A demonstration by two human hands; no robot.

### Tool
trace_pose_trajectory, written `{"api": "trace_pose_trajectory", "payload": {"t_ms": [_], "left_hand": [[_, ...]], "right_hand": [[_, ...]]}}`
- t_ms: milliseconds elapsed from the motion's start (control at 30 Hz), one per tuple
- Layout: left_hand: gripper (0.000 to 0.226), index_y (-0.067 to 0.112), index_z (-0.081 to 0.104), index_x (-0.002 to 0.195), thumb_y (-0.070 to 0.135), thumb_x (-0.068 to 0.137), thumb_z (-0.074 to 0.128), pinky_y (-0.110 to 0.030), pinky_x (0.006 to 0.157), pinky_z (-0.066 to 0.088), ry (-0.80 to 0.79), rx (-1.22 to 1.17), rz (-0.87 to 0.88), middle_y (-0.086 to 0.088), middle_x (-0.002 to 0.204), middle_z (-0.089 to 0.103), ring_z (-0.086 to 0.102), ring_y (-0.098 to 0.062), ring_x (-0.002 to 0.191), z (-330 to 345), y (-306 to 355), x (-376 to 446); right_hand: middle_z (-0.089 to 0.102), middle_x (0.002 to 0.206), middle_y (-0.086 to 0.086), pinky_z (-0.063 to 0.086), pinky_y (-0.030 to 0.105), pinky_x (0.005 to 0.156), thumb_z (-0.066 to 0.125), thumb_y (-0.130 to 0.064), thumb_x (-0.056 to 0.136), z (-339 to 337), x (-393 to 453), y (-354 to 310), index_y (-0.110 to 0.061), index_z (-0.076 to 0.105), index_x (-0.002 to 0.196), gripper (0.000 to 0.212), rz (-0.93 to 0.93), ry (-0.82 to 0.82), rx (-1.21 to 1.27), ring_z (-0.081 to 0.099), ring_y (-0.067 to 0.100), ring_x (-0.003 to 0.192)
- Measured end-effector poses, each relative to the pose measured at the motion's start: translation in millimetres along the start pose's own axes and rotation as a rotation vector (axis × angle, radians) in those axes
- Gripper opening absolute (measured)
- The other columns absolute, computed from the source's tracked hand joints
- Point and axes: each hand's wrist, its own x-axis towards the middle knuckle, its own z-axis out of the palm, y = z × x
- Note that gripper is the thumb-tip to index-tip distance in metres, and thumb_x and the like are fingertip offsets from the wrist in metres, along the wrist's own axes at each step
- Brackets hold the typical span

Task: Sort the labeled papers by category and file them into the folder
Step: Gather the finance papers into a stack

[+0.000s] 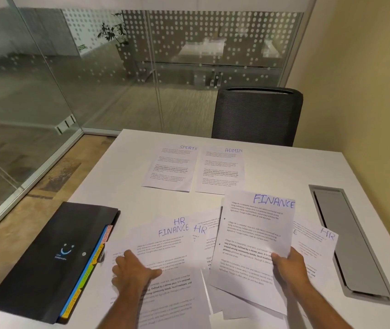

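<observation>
While right hand (289,264) pinches FINANCE sheet (253,238), left hand (133,269) flat on pile (165,257).

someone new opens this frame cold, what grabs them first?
Most likely the FINANCE sheet at centre right, lifted off the pile in the grip of the right hand. Next, the left hand resting on the loose spread of HR and FINANCE papers along the near edge. Then the black folder with coloured tabs at left, and the SPORTS sheet and ADMIN sheet laid side by side farther back.

White table (122,176) w/ black chair (257,115), glass partition (70,67), beige wall (360,79).
</observation>
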Motion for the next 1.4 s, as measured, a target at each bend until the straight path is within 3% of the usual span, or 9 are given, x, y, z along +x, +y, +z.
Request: {"api": "trace_pose_trajectory", "payload": {"t_ms": [200,400,500,600,867,1033,1133,1233,1400], "left_hand": [[0.096,0.018,0.043,0.117,0.053,0.043,0.094,-0.049,0.094,0.046,-0.017,-0.024,-0.001,-0.007,0.123,0.050,0.047,-0.028,0.113,4.4,-2.2,4.9],[0.125,0.027,0.023,0.143,0.075,0.043,0.081,-0.050,0.102,0.037,0.034,0.067,0.126,-0.005,0.147,0.028,0.032,-0.029,0.132,-7.7,-4.2,9.3],[0.132,0.027,0.004,0.156,0.083,0.056,0.069,-0.060,0.114,0.017,0.064,0.138,0.288,-0.002,0.166,-0.001,0.007,-0.033,0.149,-11.9,-5.9,24.7],[0.133,0.028,-0.017,0.155,0.084,0.064,0.062,-0.063,0.115,-0.008,-0.020,0.300,0.447,0.002,0.164,-0.021,-0.019,-0.031,0.150,-16.8,-3.2,40.3],[0.135,0.027,-0.015,0.155,0.083,0.062,0.064,-0.061,0.108,-0.025,-0.091,0.356,0.471,0.000,0.167,-0.003,-0.016,-0.028,0.151,-16.2,-5.1,53.7],[0.129,0.028,-0.008,0.157,0.086,0.063,0.059,-0.048,0.088,-0.044,-0.025,0.358,0.513,-0.004,0.166,0.006,-0.011,-0.027,0.152,-13.0,-6.4,51.7],[0.117,0.028,0.003,0.158,0.082,0.070,0.057,-0.052,0.102,-0.035,-0.004,0.383,0.539,-0.005,0.166,0.012,-0.006,-0.026,0.153,-14.3,-4.9,41.2],[0.093,0.032,0.029,0.151,0.074,0.074,0.060,-0.054,0.119,-0.006,0.019,0.349,0.570,0.001,0.157,0.036,0.015,-0.022,0.151,-10.8,-8.8,36.1],[0.063,0.038,0.050,0.128,0.063,0.072,0.068,-0.036,0.105,0.030,0.057,0.250,0.625,0.015,0.123,0.060,0.052,-0.011,0.115,-5.7,-9.5,34.4]], "right_hand": [[0.068,0.100,0.010,0.050,0.034,0.082,0.061,0.005,0.089,5.2,-0.1,3.5,-0.002,0.061,0.127,0.039,-0.016,-0.010,-0.043,0.063,0.028,0.087],[0.067,0.102,0.009,0.047,0.033,0.082,0.060,0.005,0.091,9.1,-3.4,-0.1,-0.003,0.060,0.128,0.038,-0.013,-0.016,-0.023,0.061,0.027,0.088],[0.068,0.104,0.011,0.048,0.032,0.081,0.060,0.005,0.091,9.6,-2.5,0.9,-0.001,0.060,0.128,0.038,-0.008,-0.013,-0.014,0.061,0.026,0.087],[0.068,0.108,0.013,0.048,0.036,0.086,0.061,0.004,0.091,10.2,0.5,6.8,-0.001,0.058,0.131,0.040,0.003,-0.004,-0.018,0.062,0.029,0.093],[0.068,0.110,0.014,0.048,0.037,0.087,0.062,0.002,0.091,13.6,3.7,11.8,-0.003,0.058,0.130,0.040,0.025,0.013,-0.026,0.062,0.031,0.096],[0.066,0.102,0.014,0.048,0.036,0.082,0.060,0.005,0.092,20.2,4.2,9.3,0.001,0.057,0.130,0.039,0.039,0.023,-0.013,0.061,0.031,0.092],[0.064,0.101,0.014,0.047,0.035,0.080,0.059,0.005,0.092,24.7,2.7,6.7,0.002,0.056,0.130,0.038,0.039,0.023,-0.007,0.059,0.031,0.090],[0.063,0.103,0.013,0.047,0.036,0.082,0.059,0.005,0.093,26.0,1.5,7.0,0.002,0.056,0.130,0.038,0.036,0.024,0.000,0.059,0.031,0.092],[0.069,0.105,0.013,0.052,0.041,0.088,0.063,0.000,0.091,22.9,2.4,13.3,-0.001,0.059,0.130,0.038,0.032,0.011,-0.031,0.065,0.033,0.096]]}}
